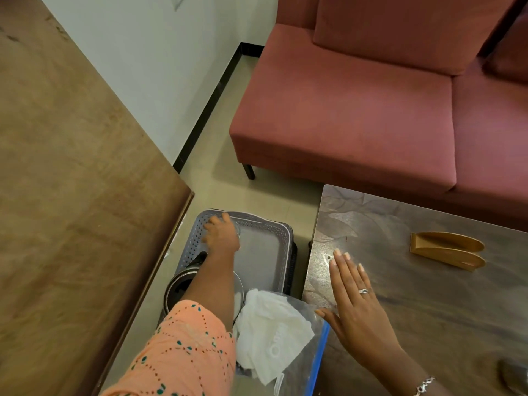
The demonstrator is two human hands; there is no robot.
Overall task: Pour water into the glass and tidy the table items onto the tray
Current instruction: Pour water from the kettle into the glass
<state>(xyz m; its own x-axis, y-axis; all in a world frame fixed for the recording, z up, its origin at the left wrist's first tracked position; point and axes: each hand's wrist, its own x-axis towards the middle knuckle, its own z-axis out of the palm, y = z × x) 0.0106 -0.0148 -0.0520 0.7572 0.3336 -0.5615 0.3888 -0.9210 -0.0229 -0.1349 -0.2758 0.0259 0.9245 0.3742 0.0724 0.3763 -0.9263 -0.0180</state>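
- Reaching down between the furniture, we have our left hand (pixel 221 234) over the far left corner of the grey tray (pixel 265 252), which sits low on the floor beside the bench (pixel 428 295).
- Our left grip curls around what looks like a clear glass (pixel 237 230) at that corner; the glass is mostly hidden by the hand, so we cannot tell how firmly the fingers close on it.
- Our right hand (pixel 354 301) lies flat on the near left part of the bench, fingers straight and spread slightly apart, holding nothing; a ring sits on one finger and a bracelet at the wrist.
- Under our left forearm, at the near end of the tray, stands a round dark vessel (pixel 183 290) with a metallic rim; what it is exactly we cannot tell.
- Nearer to us, a clear plastic bag (pixel 303 355) with a blue strip along its edge holds a crumpled white cloth or paper (pixel 271 324); it rests against the bench edge, just beside our right thumb.
- On the bench, well apart from the right hand, lies a tan two-leaf holder (pixel 447 250).
- A pink sofa (pixel 357 110) stands behind the bench, and a brown wooden surface (pixel 71 181) fills the left side.
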